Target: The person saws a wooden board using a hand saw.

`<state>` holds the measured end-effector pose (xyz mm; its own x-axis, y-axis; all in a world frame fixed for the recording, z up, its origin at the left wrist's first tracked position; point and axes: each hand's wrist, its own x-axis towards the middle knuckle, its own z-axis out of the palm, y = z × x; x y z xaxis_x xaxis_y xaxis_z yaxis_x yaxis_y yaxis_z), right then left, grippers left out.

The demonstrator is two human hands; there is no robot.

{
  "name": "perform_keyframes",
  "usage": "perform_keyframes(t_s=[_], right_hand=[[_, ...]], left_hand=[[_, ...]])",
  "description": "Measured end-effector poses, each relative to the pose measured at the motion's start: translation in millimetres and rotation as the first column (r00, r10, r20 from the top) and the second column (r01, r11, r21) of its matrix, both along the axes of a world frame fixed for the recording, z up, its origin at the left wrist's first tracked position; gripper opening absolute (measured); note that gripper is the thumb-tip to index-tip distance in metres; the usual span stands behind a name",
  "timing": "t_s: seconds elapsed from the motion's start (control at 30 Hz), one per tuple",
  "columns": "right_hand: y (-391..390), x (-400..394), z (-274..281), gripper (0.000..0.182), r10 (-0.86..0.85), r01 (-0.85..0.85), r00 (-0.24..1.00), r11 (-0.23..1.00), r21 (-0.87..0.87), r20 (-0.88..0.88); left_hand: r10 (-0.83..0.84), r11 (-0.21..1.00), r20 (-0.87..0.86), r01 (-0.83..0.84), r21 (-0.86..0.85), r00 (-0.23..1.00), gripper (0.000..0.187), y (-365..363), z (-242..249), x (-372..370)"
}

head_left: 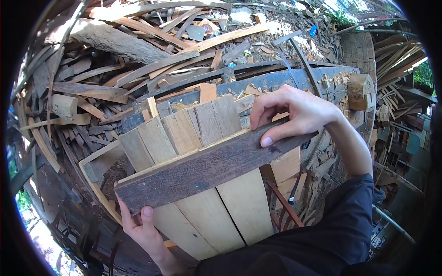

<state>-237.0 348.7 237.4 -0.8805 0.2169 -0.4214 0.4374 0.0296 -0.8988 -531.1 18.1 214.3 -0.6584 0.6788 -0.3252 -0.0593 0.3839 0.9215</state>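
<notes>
A long dark, rough wooden board (198, 175) lies at a slant across a row of pale planks (202, 221). My left hand (142, 227) pinches its lower left end, with the thumb on the near face and a finger round the end. Near the other end my right hand (294, 112) grips the board, thumb on the near face and fingers curled over the far edge. Along that far edge runs a thin light strip of wood. Beyond the board, several short weathered wood pieces (179, 131) stand side by side.
Heaps of scrap wood (101, 87) spread behind the work. A dark bench beam (276, 85) crosses behind my right hand, with a hacksaw-like metal frame (306, 66) on it. At its right end sits a round-topped wood block (361, 92). Reddish metal bars (285, 204) stand near my body.
</notes>
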Motion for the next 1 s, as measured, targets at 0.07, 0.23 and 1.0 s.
perform_keyframes(t_s=[0.07, 0.23, 1.0], right_hand=[[-2, 1, 1, 0.036, -0.012, 0.012, 1.000, 1.000, -0.008, 0.018], [-4, 2, 0, 0.036, -0.029, 0.029, 1.000, 0.999, -0.027, 0.007], [-1, -1, 0, 0.035, 0.017, -0.015, 0.999, 0.997, -0.071, 0.030]], left_hand=[[-0.011, 1.000, 0.009, 0.011, -0.018, 1.000, 0.085, 3, 1, 2], [-0.021, 0.999, 0.011, 0.021, 0.049, 1.000, 0.076, 13, 8, 8], [0.003, 0.990, 0.106, -0.018, 0.141, 0.994, 0.066, 18, 8, 15]])
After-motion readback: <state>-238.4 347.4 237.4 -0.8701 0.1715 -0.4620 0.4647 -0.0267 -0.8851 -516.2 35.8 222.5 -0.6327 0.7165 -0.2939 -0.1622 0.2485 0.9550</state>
